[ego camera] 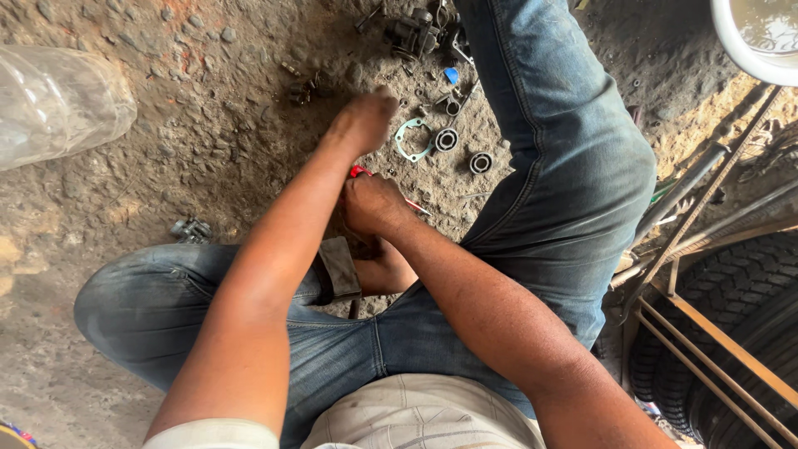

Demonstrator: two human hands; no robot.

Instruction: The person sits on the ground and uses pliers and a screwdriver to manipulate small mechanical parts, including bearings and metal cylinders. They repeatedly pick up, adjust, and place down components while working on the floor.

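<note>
I sit on dirt ground with my legs in blue jeans. My left hand [364, 119] reaches out over the ground toward a pale green gasket [410, 140] and two round bearings [447, 139], its fingers curled; whether it holds anything is hidden. My right hand [371, 204] is closed around a red-handled tool [360, 171], whose red tip pokes out beside my knuckles. A second bearing [480, 162] lies just right of the first.
A dark engine part [416, 33] with loose bolts lies at the top. A clear plastic bottle [58, 100] lies at left. A small metal piece [191, 229] sits by my left knee. Tyres [731, 333], metal rods and a white basin rim [748, 58] crowd the right.
</note>
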